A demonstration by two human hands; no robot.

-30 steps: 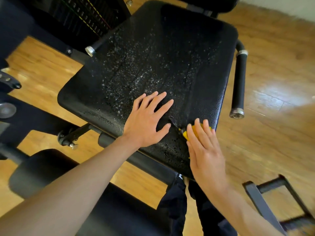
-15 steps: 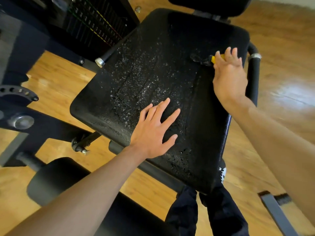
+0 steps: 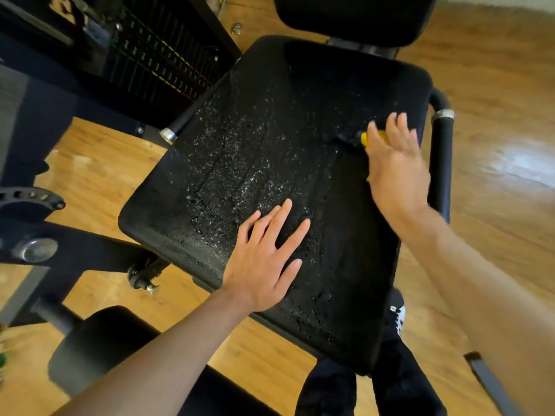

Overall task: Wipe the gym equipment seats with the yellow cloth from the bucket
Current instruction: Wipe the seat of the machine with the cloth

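While the left hand [image 3: 264,262] lies flat, right hand [image 3: 396,163] presses yellow cloth [image 3: 365,139].

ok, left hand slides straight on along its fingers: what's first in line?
Only wet seat ahead, passing just left of the yellow cloth under the right hand; then probably the backrest pad, depth unclear.

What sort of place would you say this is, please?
Most likely a gym: a padded black seat with a side handle stands beside a weight stack with coloured marks, on a wooden floor. The right hand presses a yellow cloth on the seat.
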